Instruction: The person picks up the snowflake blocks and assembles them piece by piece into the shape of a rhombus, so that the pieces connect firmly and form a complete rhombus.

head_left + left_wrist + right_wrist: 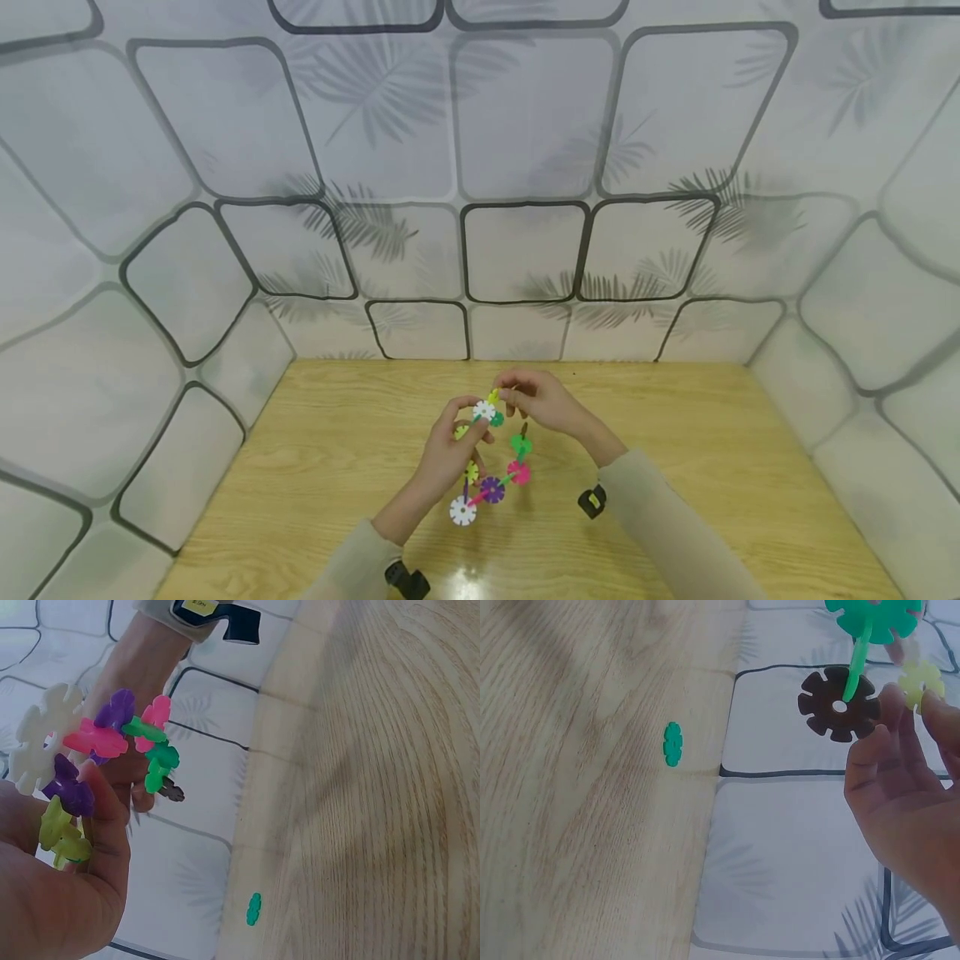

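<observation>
A chain of interlocking snowflake discs is held up over the table, with a white disc (462, 510), a purple disc (492, 490), a pink disc (518, 472) and a green disc (521, 444) along its lower run. A brown disc (829, 724) forms one end. My left hand (444, 454) grips the chain near another white disc (483, 411), fingers curled around the yellow-green discs (64, 832). Opposite it, my right hand (546, 403) pinches a yellow disc (921, 682) between thumb and fingertips, right beside that upper white disc.
One loose green disc (673, 744) lies on the wooden table (315, 467) beyond the chain. Patterned cloth walls (525, 250) enclose the table at the back and both sides. Each wrist carries a black strapped device (592, 502).
</observation>
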A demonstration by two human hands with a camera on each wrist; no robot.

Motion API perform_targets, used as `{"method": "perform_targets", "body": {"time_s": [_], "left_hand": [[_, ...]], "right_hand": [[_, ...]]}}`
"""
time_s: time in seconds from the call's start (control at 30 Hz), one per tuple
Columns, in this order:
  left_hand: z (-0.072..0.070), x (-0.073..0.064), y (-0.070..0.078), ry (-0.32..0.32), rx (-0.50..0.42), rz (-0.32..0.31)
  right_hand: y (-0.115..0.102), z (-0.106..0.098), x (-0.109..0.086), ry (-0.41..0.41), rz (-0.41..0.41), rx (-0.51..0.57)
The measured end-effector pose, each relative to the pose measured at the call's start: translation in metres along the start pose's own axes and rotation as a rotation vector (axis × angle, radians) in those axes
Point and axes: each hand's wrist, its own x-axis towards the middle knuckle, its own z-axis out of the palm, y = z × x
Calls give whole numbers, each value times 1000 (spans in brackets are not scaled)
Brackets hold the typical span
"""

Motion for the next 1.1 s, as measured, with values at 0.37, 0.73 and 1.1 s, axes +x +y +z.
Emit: {"method": "perform_targets", "body": {"time_s": [0.37, 0.73, 1.1], "left_hand": [[0, 0, 0, -46, -18, -1], [2, -3, 2, -89, -17, 18], [6, -1, 1, -73, -38, 1]], "right_hand": [[4, 6, -4, 7, -46, 59], [10, 11, -6, 30, -14, 100], [4, 15, -5, 44, -4, 123]]}}
